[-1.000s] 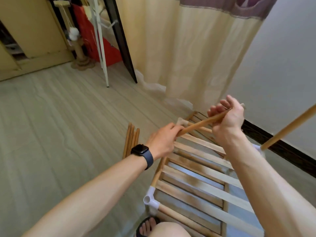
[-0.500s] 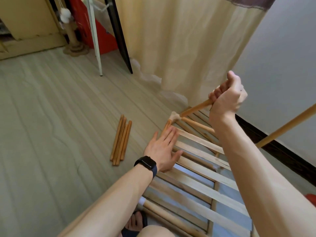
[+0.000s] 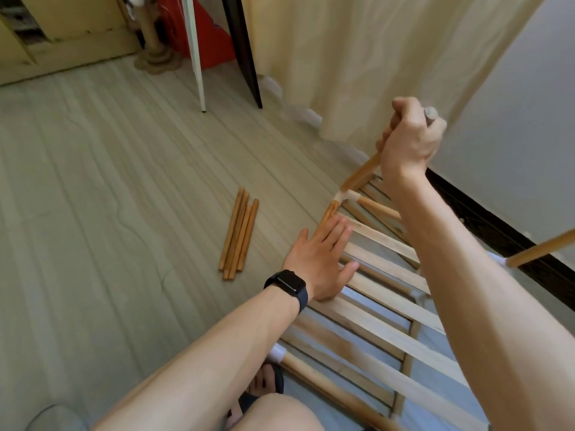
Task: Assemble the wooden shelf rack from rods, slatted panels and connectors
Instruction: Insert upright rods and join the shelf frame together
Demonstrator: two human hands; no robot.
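A slatted panel [image 3: 382,290] lies flat on the floor, framed by wooden rods and white corner connectors. My right hand [image 3: 409,141] grips the top of an upright rod [image 3: 362,174] whose lower end sits in the far-left white connector [image 3: 343,197]. My left hand [image 3: 323,259] presses flat on the panel's left side rail and slats, fingers straight. Another white connector [image 3: 276,356] caps the near-left corner. A second upright rod [image 3: 541,251] rises from the right side.
Several loose rods [image 3: 239,234] lie bundled on the floor left of the panel. A cream curtain [image 3: 357,57], a white pole [image 3: 194,51] and a dark board [image 3: 244,48] stand behind. A dark skirting runs along the right wall. My sandalled foot [image 3: 264,384] is near the panel's corner.
My left hand let go of the rod and went flat onto the panel. My right hand swung the rod from nearly level to steeply upright in the corner connector.
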